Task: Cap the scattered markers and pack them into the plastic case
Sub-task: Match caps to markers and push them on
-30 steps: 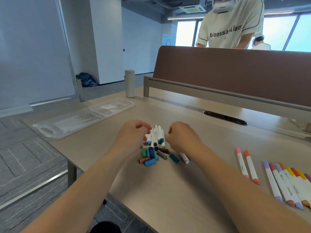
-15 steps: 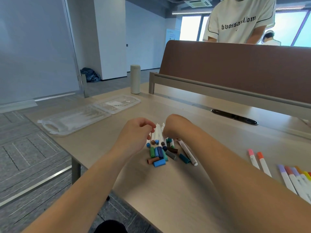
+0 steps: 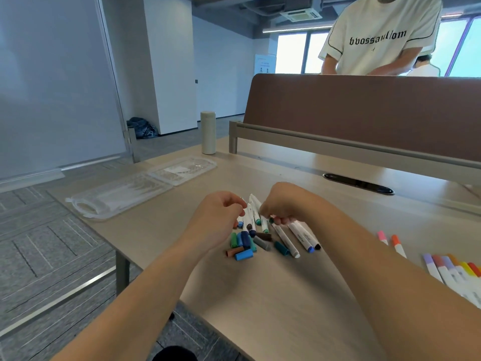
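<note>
Several uncapped white markers (image 3: 252, 217) lie in a pile at the middle of the desk. Loose caps (image 3: 243, 247) in blue, green, brown and grey lie just in front of them. My left hand (image 3: 218, 221) is over the pile's left side, its fingertips pinching the top of a white marker. My right hand (image 3: 282, 203) is on the pile's right side, fingers curled round the upper end of a green-tipped marker (image 3: 272, 220). Three more markers (image 3: 299, 237) fan out to its right. The clear plastic case (image 3: 125, 195) lies open at the far left.
Capped markers (image 3: 447, 269) in purple, yellow and red lie in a row at the right edge, with a pink and an orange one (image 3: 389, 242) nearby. A beige bottle (image 3: 208, 132) stands by the brown divider (image 3: 364, 113). A person stands behind it.
Both hands have stayed on the pile while the view shifted down. More white markers now lie fanned out to the right of my right hand.
</note>
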Demonstrator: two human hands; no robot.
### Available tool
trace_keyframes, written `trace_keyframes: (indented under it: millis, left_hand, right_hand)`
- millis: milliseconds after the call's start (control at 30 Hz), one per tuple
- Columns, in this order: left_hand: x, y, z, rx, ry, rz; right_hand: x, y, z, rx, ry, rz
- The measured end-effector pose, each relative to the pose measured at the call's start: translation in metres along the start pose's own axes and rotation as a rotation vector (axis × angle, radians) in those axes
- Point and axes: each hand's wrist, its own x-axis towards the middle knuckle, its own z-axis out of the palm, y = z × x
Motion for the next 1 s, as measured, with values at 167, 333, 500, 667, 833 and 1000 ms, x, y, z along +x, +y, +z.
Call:
trace_keyframes:
  millis: [167, 333, 500, 667, 833, 1000]
  left_hand:
    - [-0.005, 0.008, 0.012, 0.213, -0.153, 0.109]
    - [-0.006, 0.016, 0.034, 0.501, -0.273, 0.275]
    - [-0.003, 0.016, 0.049, 0.741, -0.341, 0.43]
    - [0.0, 0.013, 0.054, 0.785, -0.374, 0.443]
    - [0.001, 0.011, 0.042, 0.464, -0.309, 0.207]
    - [0.007, 0.005, 0.021, -0.051, -0.071, -0.013]
  right_hand:
    - [-0.024, 0.029, -0.012, 0.272, -0.029, -0.01]
    - [-0.035, 0.051, -0.014, 0.462, -0.038, -0.027]
    - [-0.035, 0.06, -0.012, 0.465, -0.028, -0.032]
    - [-0.031, 0.058, -0.012, 0.365, -0.001, -0.03]
    - [-0.034, 0.055, -0.015, 0.329, 0.019, -0.064]
    - [-0.043, 0.05, -0.015, 0.218, -0.039, -0.178]
